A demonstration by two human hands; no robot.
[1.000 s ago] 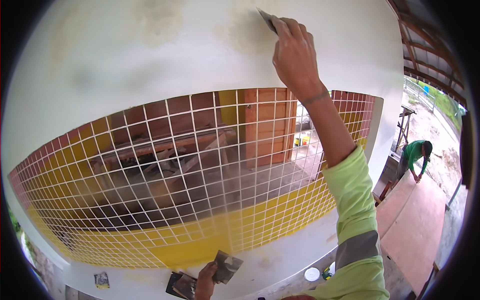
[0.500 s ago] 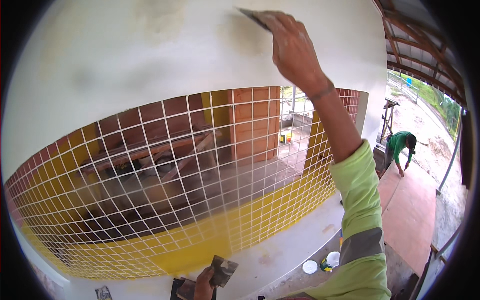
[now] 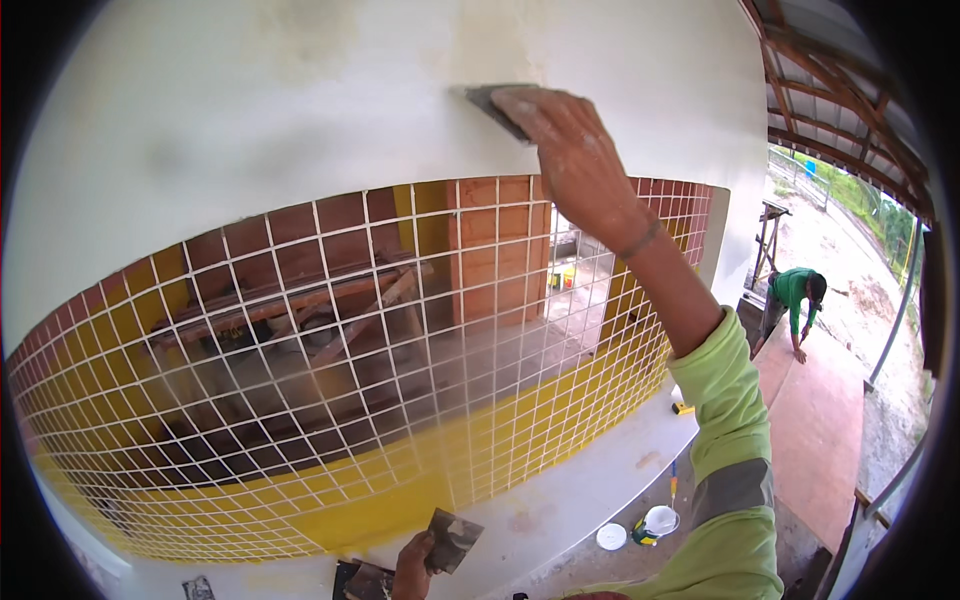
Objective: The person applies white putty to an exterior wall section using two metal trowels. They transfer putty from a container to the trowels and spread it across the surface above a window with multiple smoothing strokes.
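My right hand (image 3: 585, 165) grips a thin dark putty blade (image 3: 500, 112), pressed or held close against the white wall (image 3: 350, 110) above the window opening. Yellowish, smeared patches (image 3: 500, 45) show on the wall just above the blade. Low in the picture, my left hand (image 3: 412, 566) pinches a square, dark flat plate (image 3: 455, 541) with pale smears on its face. Beside that hand lie dark flat pieces (image 3: 362, 582), cut off by the lower edge.
White metal grille (image 3: 400, 350) fills the opening, with a yellow lower wall behind. An open bucket (image 3: 660, 522) and a white lid (image 3: 611, 537) stand at the lower right. Farther right, a person in green (image 3: 795, 295) bends over a reddish board (image 3: 820, 430).
My right hand has drawn the putty blade down the wall, and its dark face shows more. My left hand still holds the plate in nearly the same place.
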